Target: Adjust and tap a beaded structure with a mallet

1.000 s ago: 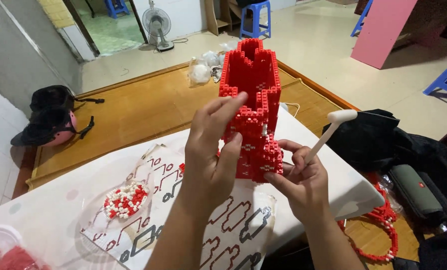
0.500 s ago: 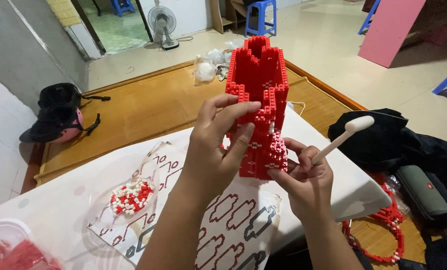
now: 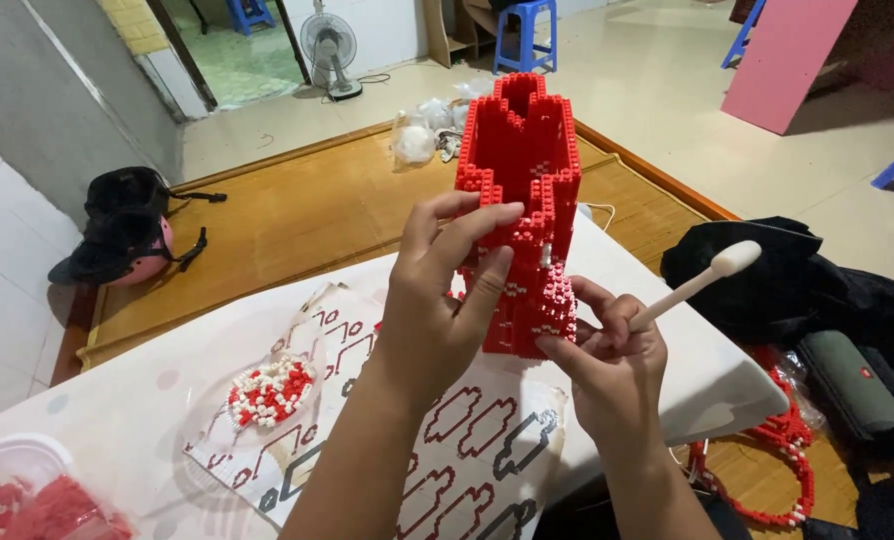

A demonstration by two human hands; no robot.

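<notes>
L hand (image 3: 437,310) grips red brick tower (image 3: 519,170) mid-frame; R hand (image 3: 612,365) pinches base, holds white tool (image 3: 692,285). Prob light, rigid, brittle; grip low.

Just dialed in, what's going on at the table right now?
A person is holding up a tall red brick model over the white table. The left hand grips its side, while the right hand pinches its lower edge and also holds a white tool. A pile of loose red and white bricks lies on a printed sheet.
</notes>
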